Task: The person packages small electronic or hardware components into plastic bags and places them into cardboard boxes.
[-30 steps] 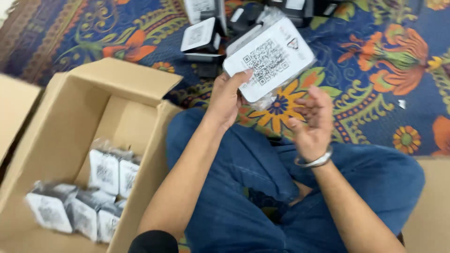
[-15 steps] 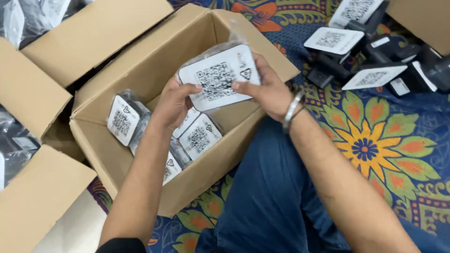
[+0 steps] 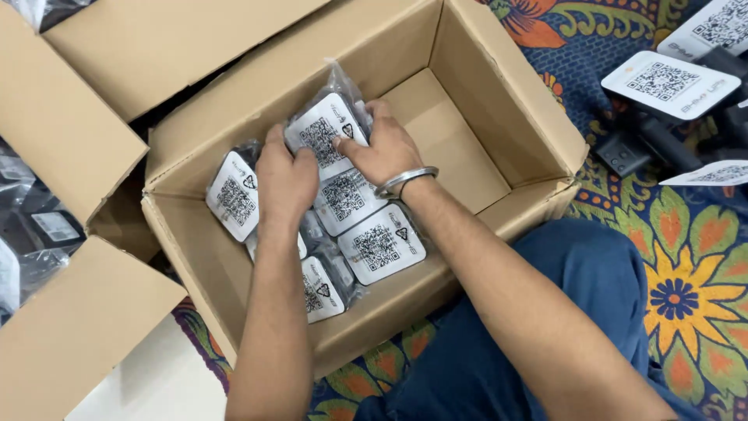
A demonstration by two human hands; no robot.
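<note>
An open cardboard box (image 3: 499, 109) sits in front of me. Inside lie several plastic-bagged white square plaques with black code patterns. Both hands are down in the box on the topmost bagged plaque (image 3: 321, 132), which leans against the box's back wall. My left hand (image 3: 284, 175) grips its lower left edge. On its right side rests my right hand (image 3: 383, 148), which wears a metal bangle, fingers curled over the bag. Other bagged plaques (image 3: 380, 243) lie below and beside the hands.
More white code plaques on black stands (image 3: 661, 82) lie on the patterned rug (image 3: 686, 273) at the upper right. Box flaps (image 3: 70, 140) spread out to the left, with plastic-wrapped items (image 3: 39, 226) beyond them. My blue-trousered leg (image 3: 545, 327) is at the bottom.
The bagged plaque has gone from above the rug, over the box, down into it onto the pile. My view has swung left and closer to the box.
</note>
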